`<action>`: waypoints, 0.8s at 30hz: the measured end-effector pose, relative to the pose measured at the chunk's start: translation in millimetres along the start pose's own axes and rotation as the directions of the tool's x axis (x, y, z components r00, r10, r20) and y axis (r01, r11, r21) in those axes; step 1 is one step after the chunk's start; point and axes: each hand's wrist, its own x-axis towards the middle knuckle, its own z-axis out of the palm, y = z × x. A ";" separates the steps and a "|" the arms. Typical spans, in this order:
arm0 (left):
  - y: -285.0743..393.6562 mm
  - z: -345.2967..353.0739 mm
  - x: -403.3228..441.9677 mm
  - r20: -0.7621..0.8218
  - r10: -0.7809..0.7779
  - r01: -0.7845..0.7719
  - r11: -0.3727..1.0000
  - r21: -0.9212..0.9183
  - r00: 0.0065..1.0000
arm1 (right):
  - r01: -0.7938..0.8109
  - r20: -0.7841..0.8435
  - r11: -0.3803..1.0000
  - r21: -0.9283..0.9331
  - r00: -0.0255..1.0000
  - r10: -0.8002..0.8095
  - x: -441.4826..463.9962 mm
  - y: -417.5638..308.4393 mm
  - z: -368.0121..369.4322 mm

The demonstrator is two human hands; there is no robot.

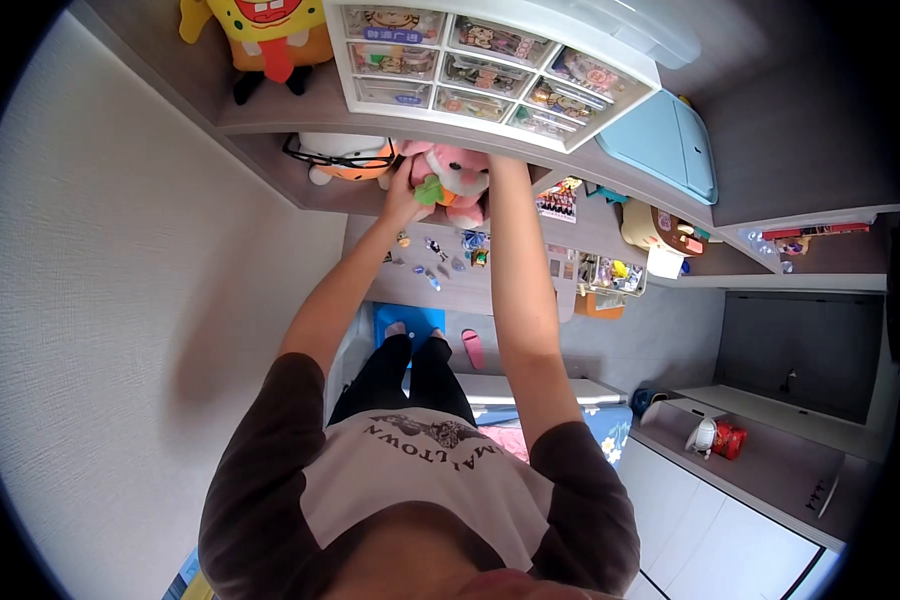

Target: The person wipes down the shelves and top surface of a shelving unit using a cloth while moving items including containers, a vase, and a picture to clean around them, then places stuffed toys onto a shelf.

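A pink plush toy [462, 172] with a white muzzle and an orange carrot with green leaves sits in the lower shelf compartment. My left hand [404, 203] is closed on its left side, near the carrot leaves. My right forearm reaches up along the toy's right side, and the shelf edge hides the right hand and its fingers. Left of the pink toy is a white and orange plush [355, 172] with black-framed glasses [340, 155] across it.
Above stands a white drawer unit [430, 103], with a yellow plush [270, 40] to its left and a light blue box [662, 145] to its right. Small figures [435, 250] stand on the desk [450, 293] below. A plain wall [120, 250] rises at the left.
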 end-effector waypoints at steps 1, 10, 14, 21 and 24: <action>2.4 -0.4 0.6 -0.004 -0.026 0.027 0.991 0.130 1.000 | -0.016 0.008 1.000 0.015 1.000 0.016 2.0 -0.1 -0.1; 26.7 17.7 -47.0 0.056 0.381 -0.244 0.466 0.851 0.923 | -0.088 0.005 0.992 0.092 0.996 0.088 7.1 -1.4 9.3; 24.3 22.9 -31.1 -0.032 0.227 -0.071 0.434 0.898 0.973 | -0.116 -0.005 0.985 0.131 0.993 0.118 5.7 -1.4 10.3; 24.2 20.9 10.1 0.001 0.043 -0.008 0.171 0.985 0.999 | -0.182 0.019 0.958 0.224 0.983 0.182 9.6 -0.6 5.3; 17.3 27.5 13.9 -0.053 0.118 0.018 0.282 0.959 0.992 | -0.210 0.019 0.939 0.271 0.977 0.213 11.1 1.0 4.9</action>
